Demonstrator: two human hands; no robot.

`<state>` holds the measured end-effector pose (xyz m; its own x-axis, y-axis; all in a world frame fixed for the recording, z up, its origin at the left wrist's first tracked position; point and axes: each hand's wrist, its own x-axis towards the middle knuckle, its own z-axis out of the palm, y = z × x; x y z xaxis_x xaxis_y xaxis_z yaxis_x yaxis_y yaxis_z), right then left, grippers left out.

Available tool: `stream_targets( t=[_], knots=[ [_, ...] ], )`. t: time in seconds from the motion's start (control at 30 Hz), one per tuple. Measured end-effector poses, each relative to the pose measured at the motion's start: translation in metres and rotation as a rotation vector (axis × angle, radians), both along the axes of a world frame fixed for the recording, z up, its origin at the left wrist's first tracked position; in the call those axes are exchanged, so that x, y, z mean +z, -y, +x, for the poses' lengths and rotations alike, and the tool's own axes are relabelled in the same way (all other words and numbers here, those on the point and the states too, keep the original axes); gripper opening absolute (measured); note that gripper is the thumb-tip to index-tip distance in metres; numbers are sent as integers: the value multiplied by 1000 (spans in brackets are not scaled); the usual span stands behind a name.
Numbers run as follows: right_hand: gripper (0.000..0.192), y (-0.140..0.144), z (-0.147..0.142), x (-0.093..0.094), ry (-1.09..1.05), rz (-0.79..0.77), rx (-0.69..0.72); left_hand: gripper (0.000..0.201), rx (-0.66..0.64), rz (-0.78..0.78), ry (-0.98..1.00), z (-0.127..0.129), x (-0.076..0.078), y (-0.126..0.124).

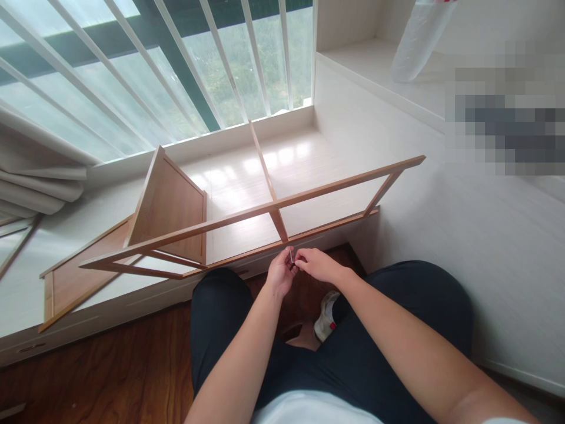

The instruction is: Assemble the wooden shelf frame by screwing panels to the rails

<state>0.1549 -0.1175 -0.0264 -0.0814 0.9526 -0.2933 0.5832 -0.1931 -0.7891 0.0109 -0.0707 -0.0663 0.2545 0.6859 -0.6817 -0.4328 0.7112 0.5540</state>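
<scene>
In front of my knees, my left hand (281,273) and my right hand (316,263) meet with fingers closed. Between their fingertips shows a small thin metal rod (291,255), too small to tell its exact kind. Both hands are at its lower part, where a dark bit is partly hidden by the fingers. Just beyond them stands a light brown wooden frame (220,222), made of long rails and short crosspieces. One crosspiece (278,225) comes down close to my fingertips. A thin wooden bar (262,159) reaches from the frame towards the window.
Wooden panels, one upright (174,200) and one lower down (95,253), are at the left on the white window ledge (238,235). A barred window (229,65) is behind. A plastic-wrapped item (417,44) stands on the right shelf. A curtain (39,165) hangs left.
</scene>
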Motion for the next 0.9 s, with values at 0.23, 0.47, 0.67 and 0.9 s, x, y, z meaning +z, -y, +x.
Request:
stream_targets(
  t=[0.23, 0.47, 0.67, 0.9],
  knots=[
    [12, 1, 5, 10, 85, 19, -22, 8, -15, 0, 17, 0, -2, -1],
    [13, 3, 5, 19, 213, 92, -51, 12, -35, 23, 44, 1, -3, -1],
    [15, 4, 3, 22, 305, 132, -54, 11, -40, 37, 56, 1, -4, -2],
    [16, 5, 1, 22, 301, 101, -75, 14, -58, 52, 61, 0, -6, 0]
  ],
)
